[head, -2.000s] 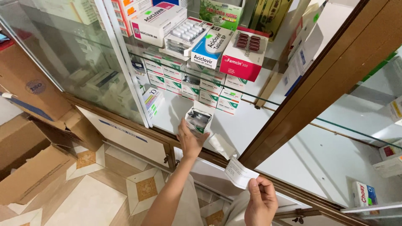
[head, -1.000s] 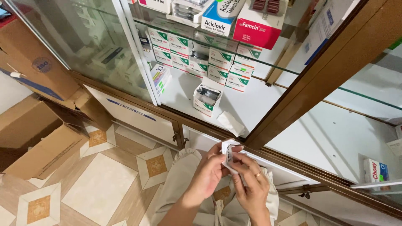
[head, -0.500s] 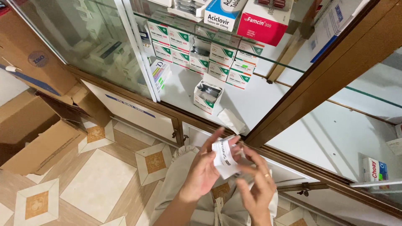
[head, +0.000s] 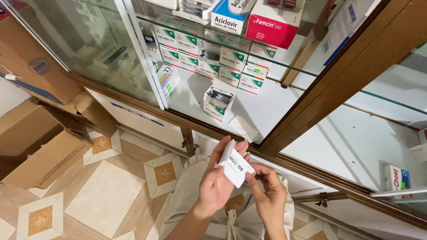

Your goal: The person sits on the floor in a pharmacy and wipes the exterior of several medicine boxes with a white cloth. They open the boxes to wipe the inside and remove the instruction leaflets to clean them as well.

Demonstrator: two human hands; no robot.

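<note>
Both my hands hold a stack of small white sachets (head: 235, 166) in front of my lap. My left hand (head: 219, 183) cups the stack from the left, and my right hand (head: 267, 195) pinches its lower right edge. Above them, on the white cabinet shelf (head: 262, 109), stands an open white and green medicine box (head: 218, 103) with its lid up. A folded white leaflet (head: 243, 129) lies near the shelf's front edge.
Rows of white and green boxes (head: 209, 58) line the back of the shelf, with a red box (head: 271, 24) and a blue and white box (head: 229, 15) on the glass shelf above. Cardboard cartons (head: 35, 111) stand on the tiled floor at left.
My left hand left the open box on the shelf and came down to meet my right hand. Both now hold the sachets together, closer to me.
</note>
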